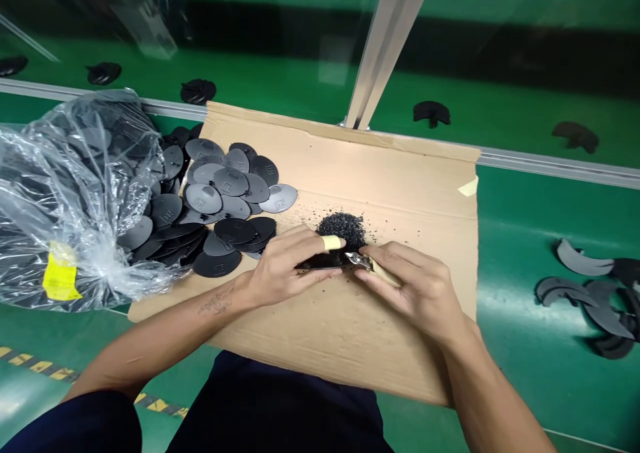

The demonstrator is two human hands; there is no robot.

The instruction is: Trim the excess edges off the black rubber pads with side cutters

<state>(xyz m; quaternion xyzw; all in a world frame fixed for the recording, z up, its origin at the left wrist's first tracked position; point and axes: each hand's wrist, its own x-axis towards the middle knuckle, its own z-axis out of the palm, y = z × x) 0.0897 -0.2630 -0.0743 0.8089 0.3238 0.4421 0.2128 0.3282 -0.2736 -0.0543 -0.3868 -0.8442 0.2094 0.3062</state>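
Observation:
My left hand [295, 263], with pale yellow tape round one finger, grips a flat black plastic piece [320, 262] over the cardboard. Much of that piece is hidden by the fingers. In my right hand [413, 279] is a pair of cutting nippers [359, 261] with pale handles, their metal jaws at the piece's right edge. Whether the jaws touch it I cannot tell. Just beyond both hands lies a heap of small black scraps [343, 229]. Left of my left hand, oval black discs [233, 181] with raised marks are piled on the cardboard.
A clear plastic bag [100, 219] with a yellow label holds more discs at the left. The cardboard sheet [390, 333] lies on a green surface [520, 219]. Curved black pieces [595, 299] sit at the right. A glass panel with a metal post [387, 46] stands behind.

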